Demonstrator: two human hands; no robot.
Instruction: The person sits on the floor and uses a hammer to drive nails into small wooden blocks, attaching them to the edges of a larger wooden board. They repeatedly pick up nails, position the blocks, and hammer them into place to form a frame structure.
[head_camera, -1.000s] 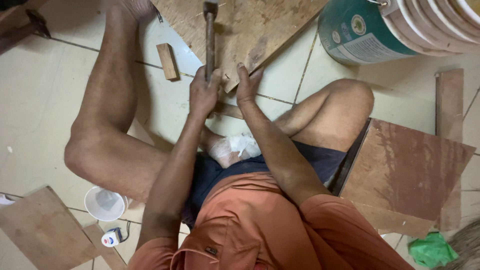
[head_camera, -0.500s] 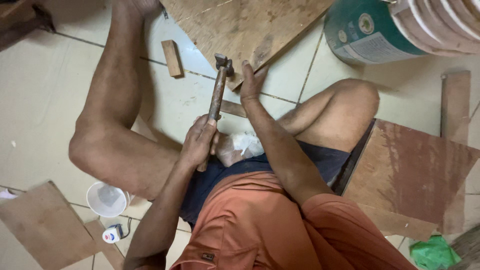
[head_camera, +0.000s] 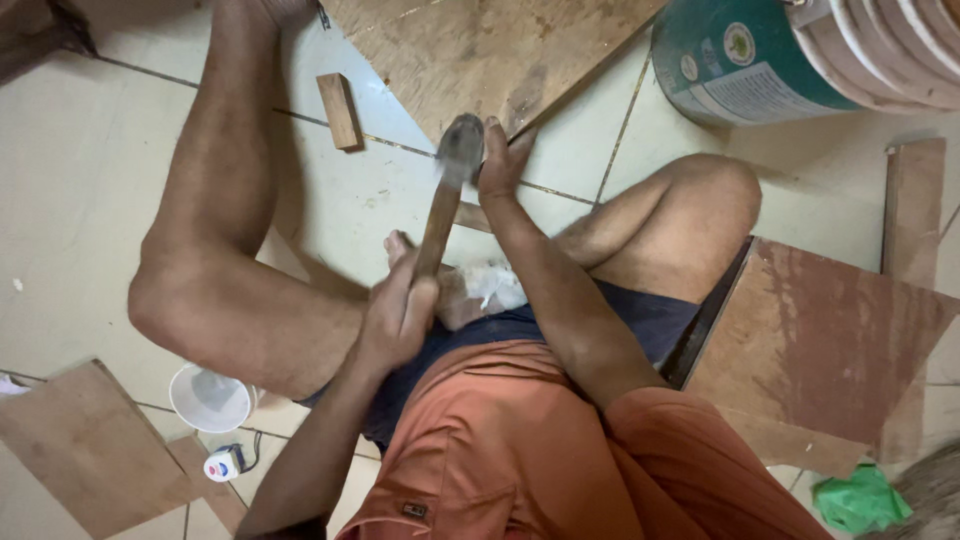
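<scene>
Head view, left hand (head_camera: 398, 318) fingers wrapped tight round hammer (head_camera: 446, 196) handle, blurred head just beside right hand (head_camera: 500, 160), right fingers pressed together on corner of plywood sheet (head_camera: 480, 50), small wood block (head_camera: 339, 110) on floor tiles nearby

- The light is soft, even and fairly bright, with a warm indoor tint over the pale tiled floor (head_camera: 80, 190).
- Shadows are faint and diffuse, gathering under the legs and along the edge of the plywood board (head_camera: 500, 50).
- The hammer (head_camera: 445, 195) head is smeared by motion blur; the left hand (head_camera: 395, 320) gripping its handle is slightly soft.
- The green bucket (head_camera: 740, 60) shows a mild sheen.
- Straight lines bow slightly near the edges.
</scene>
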